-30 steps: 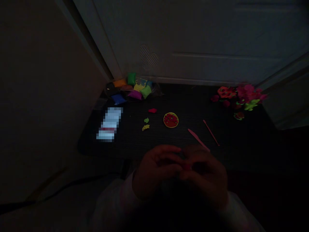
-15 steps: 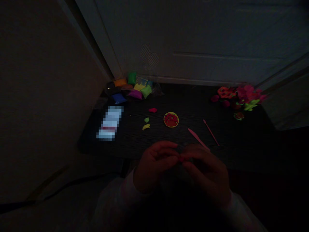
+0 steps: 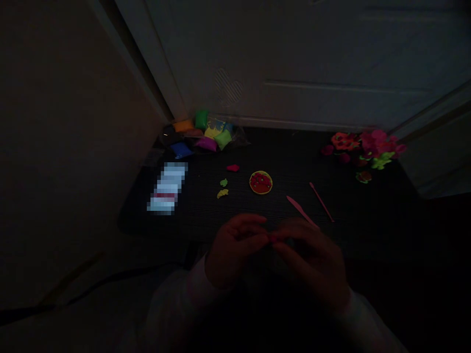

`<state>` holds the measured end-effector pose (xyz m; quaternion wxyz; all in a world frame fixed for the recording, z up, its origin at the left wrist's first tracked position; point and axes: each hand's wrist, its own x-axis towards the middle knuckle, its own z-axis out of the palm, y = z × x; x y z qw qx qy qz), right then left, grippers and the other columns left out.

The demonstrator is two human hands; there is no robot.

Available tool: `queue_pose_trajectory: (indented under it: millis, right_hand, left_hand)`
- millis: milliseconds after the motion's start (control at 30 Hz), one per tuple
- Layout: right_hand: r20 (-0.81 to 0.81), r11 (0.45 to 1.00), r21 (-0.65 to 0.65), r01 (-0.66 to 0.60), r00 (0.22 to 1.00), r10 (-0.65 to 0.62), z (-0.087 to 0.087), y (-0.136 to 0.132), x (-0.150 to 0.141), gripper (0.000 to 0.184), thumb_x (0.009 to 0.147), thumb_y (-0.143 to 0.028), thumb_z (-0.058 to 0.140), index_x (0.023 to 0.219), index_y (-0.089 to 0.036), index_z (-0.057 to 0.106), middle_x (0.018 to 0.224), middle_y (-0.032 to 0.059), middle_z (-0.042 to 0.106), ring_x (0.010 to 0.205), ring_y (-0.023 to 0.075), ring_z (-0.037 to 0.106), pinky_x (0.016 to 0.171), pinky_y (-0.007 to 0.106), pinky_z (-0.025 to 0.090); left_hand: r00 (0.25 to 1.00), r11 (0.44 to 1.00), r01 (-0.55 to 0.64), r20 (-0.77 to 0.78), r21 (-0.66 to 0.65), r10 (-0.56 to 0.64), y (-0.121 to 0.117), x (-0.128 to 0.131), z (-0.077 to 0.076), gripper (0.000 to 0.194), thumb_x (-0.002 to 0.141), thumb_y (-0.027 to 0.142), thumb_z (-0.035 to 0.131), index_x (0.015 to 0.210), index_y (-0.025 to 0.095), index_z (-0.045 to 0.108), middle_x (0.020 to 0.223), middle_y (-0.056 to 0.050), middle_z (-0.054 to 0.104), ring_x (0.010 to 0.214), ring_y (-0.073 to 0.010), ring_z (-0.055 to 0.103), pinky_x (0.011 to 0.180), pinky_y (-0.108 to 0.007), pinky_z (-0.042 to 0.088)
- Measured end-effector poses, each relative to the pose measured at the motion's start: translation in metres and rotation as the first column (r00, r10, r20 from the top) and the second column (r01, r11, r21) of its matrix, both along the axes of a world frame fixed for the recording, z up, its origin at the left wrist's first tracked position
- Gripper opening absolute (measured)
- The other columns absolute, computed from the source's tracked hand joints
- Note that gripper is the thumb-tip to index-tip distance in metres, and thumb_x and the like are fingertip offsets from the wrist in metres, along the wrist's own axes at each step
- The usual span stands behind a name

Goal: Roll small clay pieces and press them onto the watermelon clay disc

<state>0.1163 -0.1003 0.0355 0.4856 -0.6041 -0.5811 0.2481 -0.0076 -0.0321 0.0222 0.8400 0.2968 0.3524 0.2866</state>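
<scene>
My left hand [image 3: 235, 250] and my right hand [image 3: 312, 257] meet at the near edge of the dark table, both pinching a small piece of red clay [image 3: 272, 239] between their fingertips. Past them lies a round clay disc [image 3: 261, 183] with a yellow rim, a red top and small dark and green bits. Left of it are a red clay lump [image 3: 232, 168], a green clay piece [image 3: 223, 182] and a yellow clay piece [image 3: 222, 194]. A pink plastic knife [image 3: 300, 210] and a thin pink stick tool [image 3: 321, 202] lie beyond my right hand. The scene is dim.
Several coloured clay packets [image 3: 206, 135] are heaped at the back left, behind a lit phone [image 3: 168, 188] with a blurred screen. Bright clay flowers [image 3: 375, 147] stand at the back right, near a small red-and-green clay piece [image 3: 364, 177]. A white door [image 3: 312, 59] rises behind the table.
Both hands have shifted slightly left with the red clay still between their fingertips. The things on the table have not moved.
</scene>
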Motion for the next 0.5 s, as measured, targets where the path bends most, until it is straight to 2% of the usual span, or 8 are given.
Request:
queue_pose_trajectory:
  millis: [133, 233, 333, 500]
  right_hand:
    - [0.035, 0.995, -0.037, 0.094, 0.995, -0.093, -0.020, 0.013, 0.009, 0.007, 0.074, -0.022, 0.056, 0.080, -0.024, 0.058, 0.078, -0.0004, 0.060, 0.074, 0.0140, 0.056, 0.066, 0.028, 0.045]
    - [0.160, 0.990, -0.106, 0.095, 0.984, -0.077, -0.043, 0.028, 0.020, 0.008, 0.075, -0.026, 0.054, 0.080, -0.021, 0.058, 0.078, 0.0017, 0.061, 0.076, 0.0156, 0.056, 0.070, 0.032, 0.044]
    - [0.265, 0.986, -0.114, 0.122, 0.960, -0.088, -0.062, 0.040, 0.029, 0.009, 0.076, -0.026, 0.053, 0.080, -0.020, 0.059, 0.079, 0.0032, 0.062, 0.077, 0.0174, 0.056, 0.074, 0.036, 0.043]
    - [0.358, 0.986, -0.122, 0.116, 0.931, -0.066, -0.070, 0.043, 0.032, 0.010, 0.074, -0.027, 0.054, 0.079, -0.021, 0.061, 0.082, 0.0039, 0.062, 0.081, 0.0197, 0.055, 0.081, 0.041, 0.036]
  left_hand:
    - [0.991, 0.990, -0.070, -0.107, 0.124, 0.083, 0.012, -0.001, -0.017, 0.021, 0.062, 0.024, 0.065, 0.082, 0.018, 0.062, 0.064, 0.002, 0.065, 0.060, -0.0078, 0.057, 0.060, -0.020, 0.043]
    - [0.944, 0.948, -0.141, -0.250, 0.284, 0.215, 0.026, -0.007, -0.031, 0.019, 0.068, 0.028, 0.060, 0.083, 0.016, 0.062, 0.068, 0.000, 0.064, 0.062, -0.0082, 0.055, 0.062, -0.020, 0.043]
    - [0.903, 0.907, -0.157, -0.316, 0.390, 0.292, 0.038, -0.015, -0.039, 0.022, 0.068, 0.031, 0.059, 0.083, 0.015, 0.062, 0.067, -0.001, 0.063, 0.062, -0.0096, 0.055, 0.062, -0.022, 0.043]
    - [0.806, 0.825, -0.110, -0.436, 0.554, 0.401, 0.055, -0.027, -0.042, 0.024, 0.070, 0.032, 0.057, 0.087, 0.016, 0.061, 0.075, -0.003, 0.064, 0.069, -0.0129, 0.057, 0.065, -0.025, 0.044]
